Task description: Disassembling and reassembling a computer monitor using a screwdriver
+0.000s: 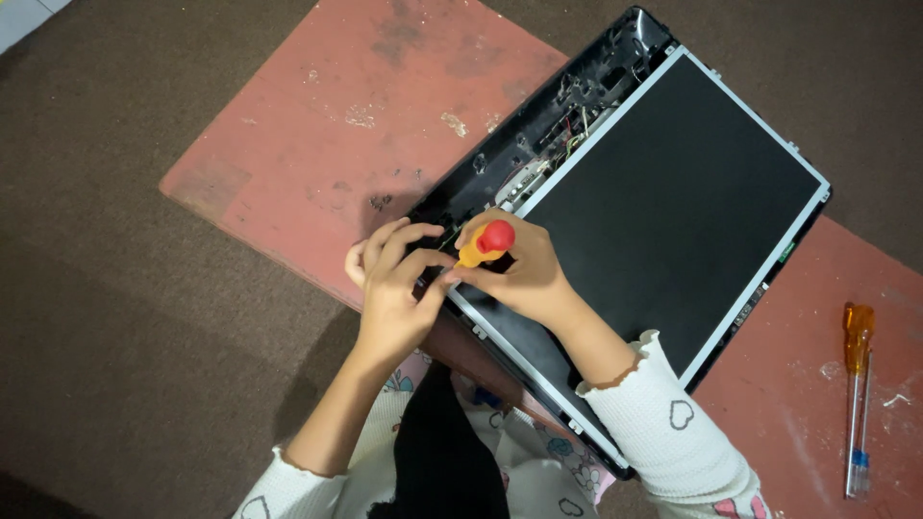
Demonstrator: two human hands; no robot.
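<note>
The laptop screen panel (673,207) lies flat on the desk (327,125), set at a slant, with one corner far away and the opposite corner near the person's body. The panel sits inside its back cover (524,144), whose open strip with small wires (575,135) runs along the panel's left side. At the near left corner of the panel both hands meet: the left hand (394,288) rests on the cover edge, and the right hand (519,274) lies on the panel just beside it, touching it. Between them stands a small screwdriver (486,242), upright over the cover's edge. Well apart, to the right of the panel, a second screwdriver (856,399) lies on the desk.
</note>
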